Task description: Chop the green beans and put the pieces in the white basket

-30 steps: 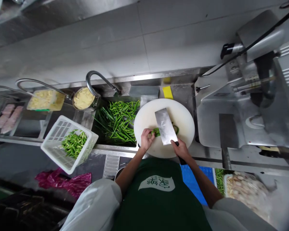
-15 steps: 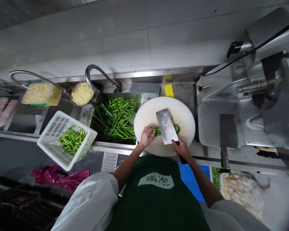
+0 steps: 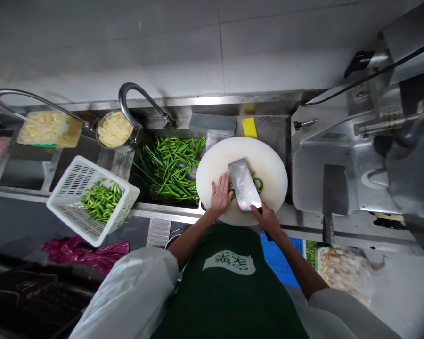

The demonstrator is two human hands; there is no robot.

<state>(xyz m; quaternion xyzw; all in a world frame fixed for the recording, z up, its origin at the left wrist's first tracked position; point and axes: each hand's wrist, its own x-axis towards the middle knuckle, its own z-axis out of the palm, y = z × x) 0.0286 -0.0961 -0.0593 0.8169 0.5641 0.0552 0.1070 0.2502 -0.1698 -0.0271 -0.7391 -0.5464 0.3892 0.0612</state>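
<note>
My right hand [image 3: 268, 220] is closed around the dark handle of a cleaver [image 3: 244, 185]. The broad blade lies low over a round white cutting board [image 3: 212, 160], tilted flat, covering part of some long green peppers [image 3: 258, 182]. Curled pepper ends stick out to the right of the blade, and a little green shows at its left edge. My left hand [image 3: 221, 195] rests on the board just left of the blade, fingers stretched out and pointing away from me. Whether it touches the pepper ends cannot be made out.
Left of the board, a sink holds many whole green peppers [image 3: 176, 165]. A white basket [image 3: 58, 195] contains cut peppers. A pot [image 3: 115, 129] of pale slices stands behind it. A yellow sponge [image 3: 249, 127] and grey block [image 3: 212, 124] lie behind the board; a metal machine [image 3: 311, 183] stands right.
My left hand has gone from pinching the pepper ends to lying with its fingers stretched out beside the blade. The cleaver stays nearly in place over the peppers.
</note>
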